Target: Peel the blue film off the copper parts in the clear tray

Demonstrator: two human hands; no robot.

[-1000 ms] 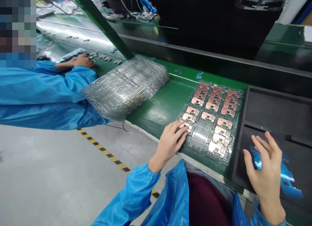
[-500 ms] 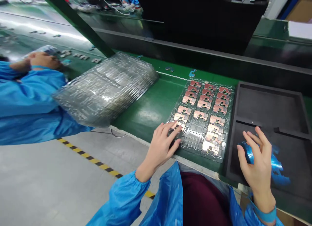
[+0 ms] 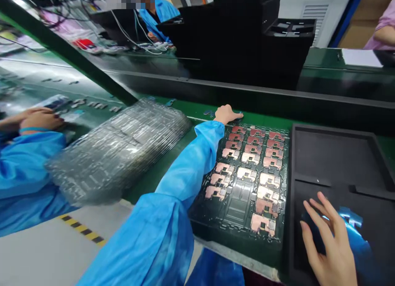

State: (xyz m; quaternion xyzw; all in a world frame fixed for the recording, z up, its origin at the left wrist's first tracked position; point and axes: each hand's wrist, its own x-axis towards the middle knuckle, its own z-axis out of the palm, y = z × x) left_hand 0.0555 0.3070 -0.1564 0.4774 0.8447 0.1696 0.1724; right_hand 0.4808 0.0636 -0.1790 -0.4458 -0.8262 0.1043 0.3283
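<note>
My left hand (image 3: 227, 114) reaches over the far edge of a clear blister tray (image 3: 236, 222). Its fingers are mostly curled, with one digit pointing right onto a small blue piece (image 3: 241, 113) that they largely cover. Copper-coloured, cut-out plates (image 3: 268, 223) sit in rows in the blister tray, and part of its middle column holds none. On the right, my right hand (image 3: 331, 240) is open, fingers apart, above a black tray (image 3: 291, 203). Shiny blue film (image 3: 352, 218) shows beside and behind its fingers.
Left of the blister tray, a tall stack of clear trays (image 3: 123, 146) leans on the green bench. A co-worker's hands (image 3: 41, 118) are farther left. More small dark-blue pieces (image 3: 209, 112) lie along the back. A black ledge (image 3: 234, 88) and black boxes (image 3: 231, 39) rise behind.
My left hand has gone from the blister tray's near left side to the small blue piece at its far edge. My right hand stays over the black tray. The view has tilted up.
</note>
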